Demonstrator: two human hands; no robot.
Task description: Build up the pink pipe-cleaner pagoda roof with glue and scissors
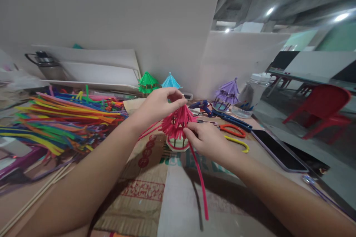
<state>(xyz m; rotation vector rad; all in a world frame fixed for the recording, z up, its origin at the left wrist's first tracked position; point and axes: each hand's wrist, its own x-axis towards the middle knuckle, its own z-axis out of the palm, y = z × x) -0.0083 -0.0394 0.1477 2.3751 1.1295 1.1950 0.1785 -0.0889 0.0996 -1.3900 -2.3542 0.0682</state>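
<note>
A small pink pagoda model (172, 127) with two tiers of roof, made of fuzzy pipe cleaners on thin brown posts, stands upright in front of me. My left hand (158, 106) reaches over it from the left, thumb and fingers closed on the roof's peak. At the lower roof's right side, my right hand (210, 141) pinches a pink pipe cleaner (200, 179), whose long loose end hangs down toward me. Its upper end is hidden by the fingers. More pink strands stick out to the left of the model. An octagonal pale base (178, 149) with pink edging carries the posts.
Bundled colourful pipe cleaners (69, 118) cover the left side. Behind are green (148, 81), blue (171, 80) and purple (228, 92) models. On the right lie a glue gun (204, 107), orange-handled scissors (233, 130), a phone (278, 150) and a clear jar (250, 94). Cardboard (133, 192) lies underneath.
</note>
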